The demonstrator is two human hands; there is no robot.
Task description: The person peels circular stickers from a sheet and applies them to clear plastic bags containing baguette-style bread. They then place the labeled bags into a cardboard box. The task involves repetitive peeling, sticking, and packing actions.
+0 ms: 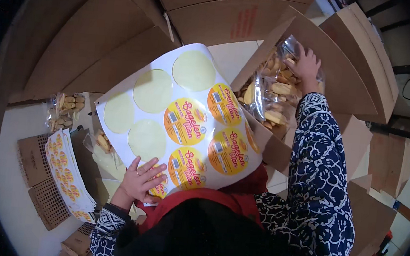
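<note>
A large white sheet of round labels (200, 109) lies across my lap, with yellow and orange labels at its right and bare pale circles at its left. My left hand (144, 177) rests on the sheet's lower left edge, fingers spread. On the right, my right hand (307, 67) reaches into a cardboard box (337, 66) holding clear bags of golden bread pieces (281, 88). Its fingers are apart and touch the topmost plastic at the far end. Whether any plastic is pinched beneath that palm is hidden.
A stack of printed label sheets (68, 172) leans at the left by a brown perforated crate (45, 199). One filled bag (65, 110) lies beyond it; another bag (102, 144) is partly under the large sheet. Big cardboard boxes (90, 45) enclose the far side.
</note>
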